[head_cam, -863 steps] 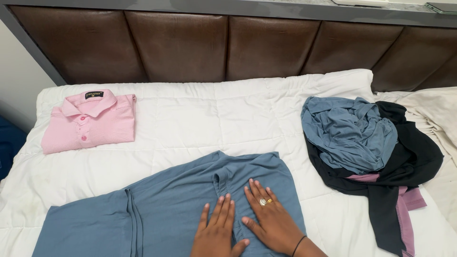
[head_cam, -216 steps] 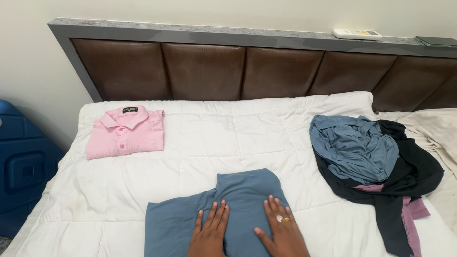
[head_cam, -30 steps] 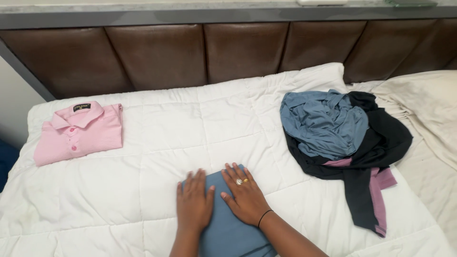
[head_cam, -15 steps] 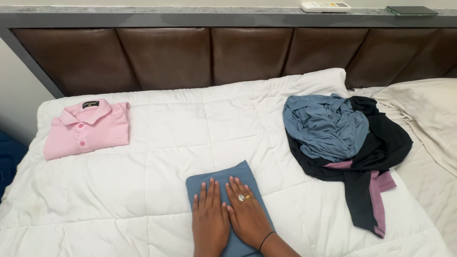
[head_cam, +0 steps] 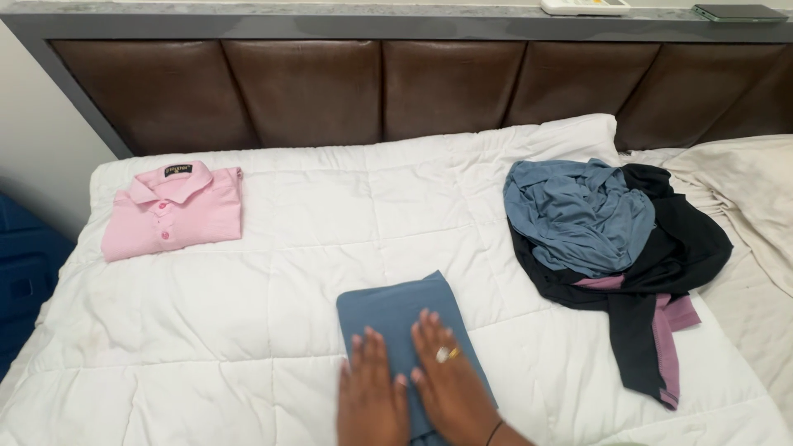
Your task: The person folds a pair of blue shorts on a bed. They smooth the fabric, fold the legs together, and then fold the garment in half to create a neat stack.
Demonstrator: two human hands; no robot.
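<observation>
Both hands are laid flat, fingers spread, on the folded blue garment [head_cam: 402, 318] at the near middle of the white quilt [head_cam: 314, 248]. The left hand [head_cam: 372, 396] is pressed on its near left part, the right hand [head_cam: 450, 380], ringed, beside it; nothing is gripped. A folded pink shirt [head_cam: 175, 211] is seen far left, a heap of clothes [head_cam: 607, 239] right, beneath the brown headboard [head_cam: 372, 91].
</observation>
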